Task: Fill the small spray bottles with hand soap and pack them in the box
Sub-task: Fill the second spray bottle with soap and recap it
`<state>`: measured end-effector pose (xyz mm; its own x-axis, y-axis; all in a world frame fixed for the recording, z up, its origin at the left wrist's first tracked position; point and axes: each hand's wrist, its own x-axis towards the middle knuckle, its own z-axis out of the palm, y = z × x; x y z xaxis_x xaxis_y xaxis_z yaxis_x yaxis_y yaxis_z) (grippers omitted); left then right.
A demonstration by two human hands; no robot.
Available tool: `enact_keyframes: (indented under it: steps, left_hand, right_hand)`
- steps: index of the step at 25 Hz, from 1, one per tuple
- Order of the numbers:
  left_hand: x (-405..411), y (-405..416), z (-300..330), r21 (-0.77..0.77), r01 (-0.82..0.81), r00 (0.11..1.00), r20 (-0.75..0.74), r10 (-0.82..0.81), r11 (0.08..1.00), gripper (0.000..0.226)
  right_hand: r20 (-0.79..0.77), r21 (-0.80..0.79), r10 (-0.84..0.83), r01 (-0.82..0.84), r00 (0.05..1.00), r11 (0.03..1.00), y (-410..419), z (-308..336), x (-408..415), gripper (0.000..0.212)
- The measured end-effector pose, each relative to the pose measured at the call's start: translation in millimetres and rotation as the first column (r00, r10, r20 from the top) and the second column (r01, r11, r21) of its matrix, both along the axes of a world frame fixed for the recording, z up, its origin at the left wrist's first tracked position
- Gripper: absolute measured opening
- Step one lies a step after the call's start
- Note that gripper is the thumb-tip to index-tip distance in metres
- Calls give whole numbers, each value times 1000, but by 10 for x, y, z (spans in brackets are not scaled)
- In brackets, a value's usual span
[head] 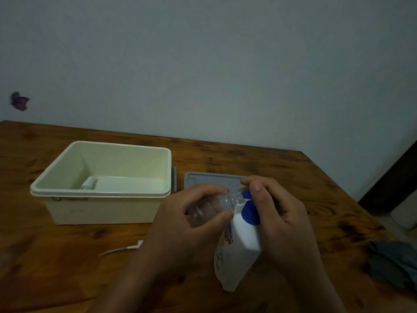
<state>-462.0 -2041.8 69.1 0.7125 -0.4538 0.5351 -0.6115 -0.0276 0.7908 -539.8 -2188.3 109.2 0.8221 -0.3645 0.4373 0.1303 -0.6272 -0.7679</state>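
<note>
My left hand point(191, 213) grips a small clear spray bottle point(209, 208), tilted with its open neck pointing right. My right hand point(279, 213) holds a white hand soap bottle point(239, 251) with a blue pump top point(249, 211), its nozzle right at the small bottle's neck. Both are held above the table's front. To the left stands a cream plastic box point(101, 206), open, with a white bottle point(119, 185) lying inside on its bottom.
A grey lid point(209, 178) lies flat behind my hands, right of the box. A white spray head with its thin tube point(121, 248) rests on the wooden table point(56, 267) at the front left. Dark grey cloth point(394, 265) sits at the table's right edge.
</note>
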Motion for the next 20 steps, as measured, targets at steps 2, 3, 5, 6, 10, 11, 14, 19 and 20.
enact_keyframes:
  steps: [2, 3, 5, 6, 10, 11, 14, 19, 20]
  left_hand:
    - [-28, -36, 10, -14, 9, 1000, -8, -9, 1000, 31]
    - [-33, -43, 22, -20, 6, 1000, 8, -6, 1000, 31]
    - [-10, -49, 43, -24, 0, 998, 61, 1, 1000, 31]
    - [6, -48, 49, -20, 1, 996, 87, 1, 1000, 32]
    - [43, -76, 28, -11, -24, 983, 182, 25, 1000, 32]
    - [45, -89, 18, -20, -32, 977, 212, 35, 999, 36]
    - [66, -107, -38, -38, -40, 964, 263, 48, 998, 41]
    - [34, -101, -85, -53, -58, 957, 281, 70, 997, 39]
    - [40, -122, -74, -66, -51, 960, 270, 68, 996, 39]
  right_hand:
    - [34, 27, 6, -7, 999, 1000, -11, -20, 22, 23]
    - [44, 42, 11, -13, 999, 999, -6, -28, 29, 21]
    - [70, 99, 22, -29, 997, 995, 17, -48, 38, 20]
    - [88, 128, 22, -34, 996, 991, 35, -65, 41, 22]
    - [167, 192, -21, -11, 986, 981, 109, -105, 77, 30]
    - [183, 204, -28, -10, 983, 979, 127, -107, 81, 30]
    - [183, 233, -39, -5, 982, 972, 138, -146, 87, 28]
    - [124, 241, -23, -8, 992, 970, 98, -153, 62, 23]
    - [114, 234, -11, -16, 993, 972, 77, -133, 58, 23]
